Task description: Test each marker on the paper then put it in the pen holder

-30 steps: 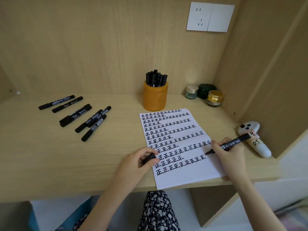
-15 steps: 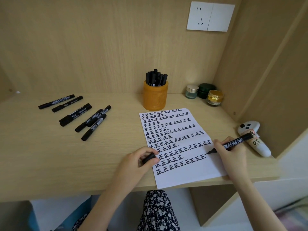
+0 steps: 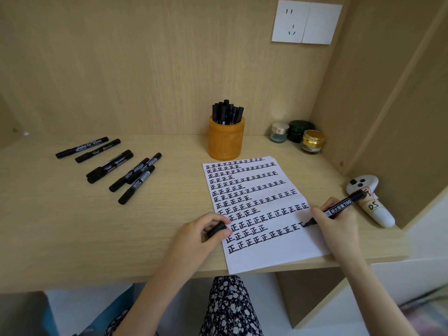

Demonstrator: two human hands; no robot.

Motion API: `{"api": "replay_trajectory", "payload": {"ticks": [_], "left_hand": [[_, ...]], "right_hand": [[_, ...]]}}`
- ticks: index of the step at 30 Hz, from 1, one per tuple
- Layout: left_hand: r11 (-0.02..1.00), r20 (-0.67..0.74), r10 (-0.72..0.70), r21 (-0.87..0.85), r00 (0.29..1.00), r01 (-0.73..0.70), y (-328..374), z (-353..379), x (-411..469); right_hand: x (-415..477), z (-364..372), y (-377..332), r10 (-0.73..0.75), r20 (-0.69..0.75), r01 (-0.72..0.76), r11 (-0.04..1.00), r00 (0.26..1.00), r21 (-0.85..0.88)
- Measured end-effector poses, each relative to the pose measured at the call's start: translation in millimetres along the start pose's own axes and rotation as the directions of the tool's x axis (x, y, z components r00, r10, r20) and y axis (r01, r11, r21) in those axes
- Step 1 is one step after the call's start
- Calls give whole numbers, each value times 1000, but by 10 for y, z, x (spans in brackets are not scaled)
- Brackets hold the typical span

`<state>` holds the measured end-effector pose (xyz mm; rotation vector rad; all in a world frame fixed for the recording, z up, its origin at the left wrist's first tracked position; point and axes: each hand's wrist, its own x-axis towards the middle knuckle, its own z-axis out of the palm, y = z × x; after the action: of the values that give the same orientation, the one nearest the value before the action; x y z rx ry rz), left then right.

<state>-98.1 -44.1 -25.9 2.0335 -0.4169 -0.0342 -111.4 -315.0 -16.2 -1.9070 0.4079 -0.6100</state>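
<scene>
Right hand: the right hand [image 3: 340, 224] rests on the right edge of the paper [image 3: 274, 257]. Its grip is closed round a black marker [image 3: 342, 205], which the fingers pinch low, near the tip.
Marker in use: uncapped and tilted, its rear end pointing up and right, over the white controller [image 3: 378, 214]. The barrel has a white label (the number "700" is readable). The tip touches the paper at the right end of a long row low on the sheet, on a half-drawn character.
Left hand: the left hand [image 3: 196, 232] lies at the paper's left edge. Its grip is curled round a black cap [image 3: 217, 229], held between thumb and fingers.
Paper: a white sheet flat on the worktop [image 3: 72, 226], its near corner at the front lip. Rows of black characters cover most of it, and the nearest strip is blank.
Pen holder: the orange pen holder [image 3: 226, 143] stands upright just beyond the paper's far edge, with a bunch of holder markers [image 3: 227, 112] standing in it, capped ends up.
Loose markers: several capped loose markers [image 3: 110, 164] lie on the worktop's left side, well apart from the paper, all angled the same way.
Jars: three small jars [image 3: 297, 134] sit together in the back right corner (silver lid, dark green, gold lid).
Controller: lies against the right side panel and bears a handwritten label.
Back panel: a white wall socket [image 3: 306, 23] is mounted high on the right.
</scene>
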Motion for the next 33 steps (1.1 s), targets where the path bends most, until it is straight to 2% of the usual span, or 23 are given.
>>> {"api": "replay_trajectory", "payload": {"ticks": [11,33], "left_hand": [[1000,3,-2,0,1000,2,-13,2,3],[1000,-2,7,16,1000,-7,-6,5,3]], "right_hand": [[10,8,33,-37,-27,38,999,999,24],[4,4,27,-9,8,9,1000,1000,30]]}}
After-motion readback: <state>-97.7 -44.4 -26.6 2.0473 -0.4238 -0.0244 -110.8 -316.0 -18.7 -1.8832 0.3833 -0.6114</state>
